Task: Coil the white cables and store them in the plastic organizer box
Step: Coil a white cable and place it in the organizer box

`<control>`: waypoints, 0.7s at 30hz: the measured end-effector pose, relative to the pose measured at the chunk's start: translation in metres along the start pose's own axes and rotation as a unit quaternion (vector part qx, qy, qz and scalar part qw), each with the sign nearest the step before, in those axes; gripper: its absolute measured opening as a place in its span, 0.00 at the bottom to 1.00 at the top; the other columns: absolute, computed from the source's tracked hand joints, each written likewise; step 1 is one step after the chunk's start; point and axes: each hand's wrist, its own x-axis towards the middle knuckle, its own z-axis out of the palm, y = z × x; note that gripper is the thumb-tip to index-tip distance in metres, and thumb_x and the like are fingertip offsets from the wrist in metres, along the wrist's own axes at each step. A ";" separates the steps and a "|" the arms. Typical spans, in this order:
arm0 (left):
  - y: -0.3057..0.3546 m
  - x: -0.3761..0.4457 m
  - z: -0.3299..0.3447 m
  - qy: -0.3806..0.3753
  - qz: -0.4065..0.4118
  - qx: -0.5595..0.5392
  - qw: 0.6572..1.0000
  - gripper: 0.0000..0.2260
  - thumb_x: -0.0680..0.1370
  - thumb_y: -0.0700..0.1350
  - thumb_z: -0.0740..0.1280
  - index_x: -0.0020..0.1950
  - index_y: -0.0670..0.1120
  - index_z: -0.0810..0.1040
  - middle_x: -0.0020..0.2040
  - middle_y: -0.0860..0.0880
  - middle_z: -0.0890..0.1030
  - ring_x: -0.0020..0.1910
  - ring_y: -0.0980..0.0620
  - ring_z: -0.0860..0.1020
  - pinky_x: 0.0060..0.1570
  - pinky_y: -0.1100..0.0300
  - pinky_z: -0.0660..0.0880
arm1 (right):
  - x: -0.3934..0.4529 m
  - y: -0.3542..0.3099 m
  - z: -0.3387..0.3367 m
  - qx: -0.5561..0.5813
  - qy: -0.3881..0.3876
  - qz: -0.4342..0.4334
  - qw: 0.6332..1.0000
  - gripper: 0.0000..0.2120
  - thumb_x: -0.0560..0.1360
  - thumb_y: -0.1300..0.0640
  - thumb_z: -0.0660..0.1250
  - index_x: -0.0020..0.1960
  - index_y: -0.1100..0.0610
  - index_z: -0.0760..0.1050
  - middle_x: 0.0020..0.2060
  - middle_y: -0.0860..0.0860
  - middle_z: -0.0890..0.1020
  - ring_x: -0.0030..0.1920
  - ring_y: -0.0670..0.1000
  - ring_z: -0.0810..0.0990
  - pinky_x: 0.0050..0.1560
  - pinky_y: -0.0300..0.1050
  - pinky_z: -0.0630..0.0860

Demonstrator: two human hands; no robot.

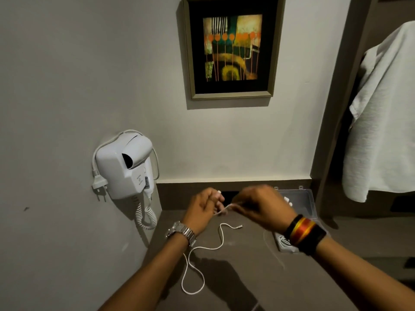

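Observation:
A thin white cable lies in loose loops on the dark counter, its plug end near the middle. My left hand grips one end of a white cable, a white tip showing above the fingers. My right hand pinches the same cable just to the right, with a blurred strand trailing down below its wrist. The clear plastic organizer box stands open behind my right hand, with a small white piece inside. Another coiled white cable lies under my right wrist.
A white wall-mounted hair dryer with a coiled cord and loose plug hangs at the left of the counter. A framed picture hangs on the wall above. A white shirt hangs at the right.

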 end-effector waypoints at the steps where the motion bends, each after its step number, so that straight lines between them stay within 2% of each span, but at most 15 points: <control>1: 0.003 -0.004 0.000 -0.029 -0.002 0.001 1.000 0.13 0.85 0.46 0.59 0.46 0.43 0.78 0.33 0.47 0.83 0.33 0.47 0.83 0.40 0.49 0.81 | 0.008 0.006 -0.010 0.007 0.028 0.013 0.999 0.15 0.75 0.38 0.68 0.47 0.47 0.85 0.39 0.45 0.85 0.38 0.46 0.82 0.38 0.46 0.79; 4: 0.019 -0.011 0.004 -0.100 -0.044 -0.111 0.988 0.15 0.85 0.48 0.57 0.46 0.42 0.78 0.31 0.48 0.74 0.27 0.55 0.72 0.29 0.61 0.72 | 0.028 0.026 -0.021 0.049 0.101 0.072 0.991 0.11 0.72 0.40 0.74 0.45 0.47 0.86 0.38 0.45 0.84 0.39 0.45 0.81 0.39 0.46 0.78; 7: 0.036 -0.008 0.000 -0.093 -0.098 -0.313 0.940 0.14 0.84 0.48 0.58 0.46 0.42 0.79 0.31 0.50 0.71 0.25 0.56 0.67 0.28 0.64 0.66 | 0.029 0.037 -0.001 0.170 0.115 0.165 0.965 0.06 0.74 0.47 0.75 0.45 0.48 0.88 0.37 0.40 0.85 0.41 0.40 0.83 0.43 0.46 0.78; 9: 0.045 -0.001 -0.008 -0.028 -0.100 -0.443 0.890 0.11 0.83 0.47 0.61 0.47 0.43 0.79 0.33 0.50 0.76 0.28 0.54 0.73 0.32 0.63 0.72 | 0.017 0.028 0.022 0.189 0.070 0.178 0.963 0.06 0.77 0.49 0.72 0.44 0.47 0.86 0.31 0.34 0.81 0.37 0.33 0.80 0.41 0.40 0.74; 11: 0.048 0.009 -0.015 0.038 -0.090 -0.515 0.852 0.09 0.83 0.44 0.61 0.50 0.41 0.77 0.40 0.45 0.84 0.38 0.49 0.83 0.42 0.59 0.81 | 0.001 0.006 0.044 0.185 0.002 0.155 0.970 0.09 0.80 0.49 0.68 0.50 0.51 0.86 0.32 0.38 0.80 0.37 0.32 0.80 0.41 0.38 0.72; 12: 0.045 0.013 -0.017 0.060 -0.087 -0.509 0.854 0.08 0.84 0.43 0.60 0.51 0.40 0.76 0.45 0.42 0.86 0.45 0.45 0.86 0.48 0.55 0.83 | -0.006 -0.007 0.050 0.177 -0.036 0.136 0.974 0.11 0.81 0.48 0.65 0.52 0.52 0.85 0.34 0.42 0.81 0.38 0.37 0.81 0.40 0.41 0.75; 13: 0.042 0.016 -0.018 0.079 -0.082 -0.459 0.881 0.08 0.84 0.42 0.59 0.51 0.40 0.75 0.49 0.40 0.87 0.50 0.43 0.86 0.54 0.52 0.82 | -0.010 -0.020 0.051 0.155 -0.068 0.114 0.979 0.14 0.82 0.47 0.62 0.53 0.53 0.84 0.37 0.47 0.83 0.39 0.43 0.81 0.41 0.45 0.77; 15: 0.028 0.016 -0.021 0.102 -0.042 -0.253 0.961 0.09 0.85 0.44 0.59 0.52 0.41 0.75 0.51 0.43 0.87 0.55 0.46 0.85 0.59 0.49 0.80 | -0.011 -0.034 0.042 0.067 -0.090 0.057 0.992 0.19 0.82 0.41 0.57 0.54 0.52 0.81 0.41 0.50 0.84 0.39 0.48 0.81 0.44 0.50 0.80; 16: 0.020 0.013 -0.022 0.091 -0.009 -0.144 0.985 0.09 0.85 0.45 0.59 0.52 0.42 0.76 0.50 0.47 0.87 0.53 0.49 0.85 0.58 0.50 0.80 | -0.008 -0.035 0.033 0.021 -0.070 0.034 0.997 0.21 0.81 0.39 0.55 0.52 0.51 0.81 0.41 0.49 0.84 0.40 0.48 0.81 0.43 0.51 0.80; 18: 0.010 0.004 -0.025 0.042 0.033 0.025 0.998 0.09 0.84 0.48 0.59 0.50 0.48 0.77 0.44 0.52 0.87 0.46 0.55 0.85 0.51 0.54 0.80 | 0.001 -0.030 0.010 -0.029 -0.014 0.008 0.999 0.20 0.79 0.37 0.56 0.48 0.49 0.81 0.40 0.46 0.82 0.39 0.48 0.80 0.40 0.51 0.79; 19: 0.009 0.000 -0.026 0.013 0.041 0.072 0.996 0.09 0.84 0.48 0.59 0.49 0.49 0.77 0.40 0.53 0.86 0.41 0.56 0.84 0.46 0.56 0.80 | 0.006 -0.024 -0.003 -0.033 0.011 0.003 0.999 0.17 0.78 0.38 0.60 0.47 0.48 0.82 0.39 0.46 0.82 0.39 0.48 0.81 0.38 0.50 0.79; 21: 0.014 -0.009 -0.023 -0.052 0.035 0.064 0.996 0.11 0.85 0.47 0.59 0.48 0.45 0.77 0.34 0.51 0.82 0.34 0.54 0.81 0.40 0.58 0.78 | 0.018 -0.013 -0.026 -0.024 0.064 -0.005 0.998 0.10 0.76 0.41 0.69 0.47 0.47 0.84 0.38 0.44 0.82 0.38 0.47 0.80 0.37 0.47 0.77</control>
